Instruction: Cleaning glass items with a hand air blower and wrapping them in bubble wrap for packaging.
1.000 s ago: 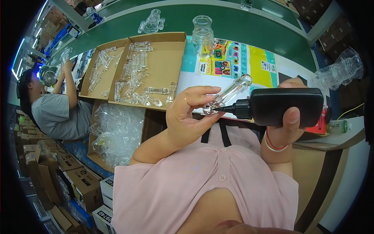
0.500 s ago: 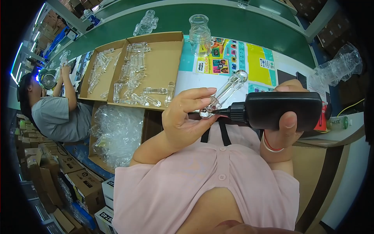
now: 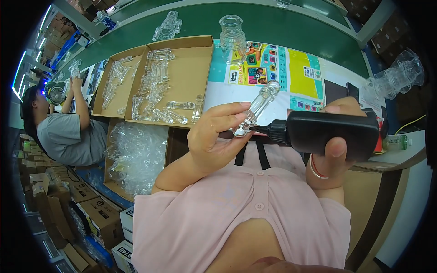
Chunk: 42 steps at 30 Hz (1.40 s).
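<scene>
Between its thumb and fingers, my left hand (image 3: 217,132) grips one end of a clear glass tube piece (image 3: 261,103), which slants up to the right and ends in a rounded knob. My right hand (image 3: 339,150) is wrapped round a black squeeze bottle (image 3: 330,133) lying sideways. The bottle's narrow nozzle (image 3: 268,131) points left and its tip meets the held end of the glass piece, by my left fingertips. Whether any liquid comes out is too small to tell.
Left of my hands, a cardboard tray (image 3: 193,59) holds several similar clear pieces. Below it lies a box of clear plastic bags (image 3: 136,154). Larger clear glass vessels (image 3: 233,43) stand on the table and at the right (image 3: 396,77). A co-worker (image 3: 73,132) sits at the left.
The glass piece has turned slightly and its knob end has shifted left. The bottle has tilted, its base end lower, with the nozzle still at the held end.
</scene>
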{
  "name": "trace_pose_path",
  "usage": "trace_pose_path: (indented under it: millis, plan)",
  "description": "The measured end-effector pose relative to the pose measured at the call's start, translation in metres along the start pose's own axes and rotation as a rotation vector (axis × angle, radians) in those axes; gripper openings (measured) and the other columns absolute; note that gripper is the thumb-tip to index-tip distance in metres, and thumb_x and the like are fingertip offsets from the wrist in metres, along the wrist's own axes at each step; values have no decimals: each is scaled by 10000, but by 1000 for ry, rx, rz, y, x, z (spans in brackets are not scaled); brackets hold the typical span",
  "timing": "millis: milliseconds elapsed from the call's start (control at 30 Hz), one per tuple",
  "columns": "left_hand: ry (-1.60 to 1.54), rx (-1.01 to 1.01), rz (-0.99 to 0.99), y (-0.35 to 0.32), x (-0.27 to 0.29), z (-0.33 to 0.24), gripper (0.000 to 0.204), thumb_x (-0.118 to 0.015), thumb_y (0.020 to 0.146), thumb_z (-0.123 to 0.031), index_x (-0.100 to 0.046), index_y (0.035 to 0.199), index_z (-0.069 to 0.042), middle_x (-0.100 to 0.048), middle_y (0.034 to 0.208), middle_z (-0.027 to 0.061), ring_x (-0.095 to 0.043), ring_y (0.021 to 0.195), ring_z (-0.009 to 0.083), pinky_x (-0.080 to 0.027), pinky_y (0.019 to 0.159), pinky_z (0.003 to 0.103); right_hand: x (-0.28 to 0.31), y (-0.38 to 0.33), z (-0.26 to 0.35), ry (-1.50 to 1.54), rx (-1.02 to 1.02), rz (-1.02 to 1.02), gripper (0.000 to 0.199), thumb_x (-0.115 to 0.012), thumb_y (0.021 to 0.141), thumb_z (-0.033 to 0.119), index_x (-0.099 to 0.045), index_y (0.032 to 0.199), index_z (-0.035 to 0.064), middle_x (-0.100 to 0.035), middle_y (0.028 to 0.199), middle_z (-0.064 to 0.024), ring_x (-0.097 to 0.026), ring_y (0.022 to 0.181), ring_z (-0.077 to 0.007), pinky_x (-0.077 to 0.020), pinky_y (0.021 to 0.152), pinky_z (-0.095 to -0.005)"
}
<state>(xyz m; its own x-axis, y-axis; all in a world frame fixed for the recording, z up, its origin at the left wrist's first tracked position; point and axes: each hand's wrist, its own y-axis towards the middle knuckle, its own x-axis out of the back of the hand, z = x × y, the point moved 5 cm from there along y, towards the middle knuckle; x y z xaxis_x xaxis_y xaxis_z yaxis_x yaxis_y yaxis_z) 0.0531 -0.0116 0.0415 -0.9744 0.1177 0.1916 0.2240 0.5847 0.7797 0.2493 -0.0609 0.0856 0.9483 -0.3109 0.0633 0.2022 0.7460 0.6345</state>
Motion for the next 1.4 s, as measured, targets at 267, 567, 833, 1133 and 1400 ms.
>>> trace_pose_path:
  millis: [267, 567, 833, 1133, 1400]
  plan:
    - [42, -11, -12, 1, 1, 3, 384, -727, 600, 54, -574, 950, 9, -625, 946, 168, -626, 845, 245, -503, 709, 283, -6, -7, 24, -265, 452, 154, 421, -737, 691, 285, -573, 950, -4, -588, 822, -113, -570, 643, -217, -453, 557, -282]
    - [61, 52, 55, 3, 2, 6, 386, -724, 603, 49, -581, 959, 9, -629, 922, 165, -616, 889, 240, -493, 747, 282, -13, -18, 27, -185, 525, 134, 477, -764, 665, 282, -554, 983, -4, -579, 822, -121, -571, 643, -184, -467, 531, -270]
    - [-633, 559, 105, -10, -7, 15, 439, -681, 721, 30, -477, 1108, -1, -600, 1000, 160, -587, 948, 185, -473, 826, 297, -9, -23, 24, -24, 644, 16, 461, -730, 694, 339, -521, 938, 8, -560, 816, -130, -560, 606, -196, -473, 488, -279]
    - [-742, 639, 149, -12, -9, 16, 430, -688, 718, 17, -450, 1074, -22, -600, 995, 162, -590, 951, 193, -471, 831, 301, -15, -19, 25, -104, 835, 151, 489, -543, 836, 412, -435, 979, -44, -483, 836, -163, -486, 442, -172, -349, 337, -232]
    - [-718, 587, 153, -11, -8, 16, 431, -689, 715, 23, -453, 1073, -16, -601, 992, 159, -590, 949, 191, -476, 826, 295, -17, -22, 26, -132, 821, 141, 491, -553, 830, 404, -429, 991, -43, -483, 861, -175, -500, 472, -185, -376, 352, -249]
